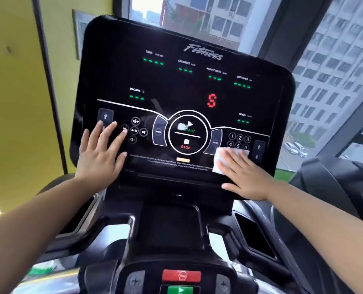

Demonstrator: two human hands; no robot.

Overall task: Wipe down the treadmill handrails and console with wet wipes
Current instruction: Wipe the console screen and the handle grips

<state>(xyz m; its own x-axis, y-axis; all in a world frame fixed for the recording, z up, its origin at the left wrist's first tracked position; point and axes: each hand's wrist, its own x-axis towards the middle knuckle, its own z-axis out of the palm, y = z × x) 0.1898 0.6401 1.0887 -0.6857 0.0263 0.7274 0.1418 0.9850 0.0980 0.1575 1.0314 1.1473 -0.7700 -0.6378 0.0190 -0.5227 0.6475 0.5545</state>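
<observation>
The black treadmill console [176,88] fills the middle of the head view, lit with green dashes and a red digit. My right hand [245,175] lies flat on a white wet wipe [218,161], pressing it against the console's lower right corner, just below the number keys. My left hand [101,149] rests flat on the lower left of the console, fingers spread over the incline arrow and media buttons, holding nothing. Below the console the dark handrail bar [104,232] curves to both sides.
A red stop button [181,275] and a green start button [180,290] sit on the lower bar at the bottom centre. A yellow wall [17,102] stands on the left. Large windows [335,71] with buildings outside are behind and to the right.
</observation>
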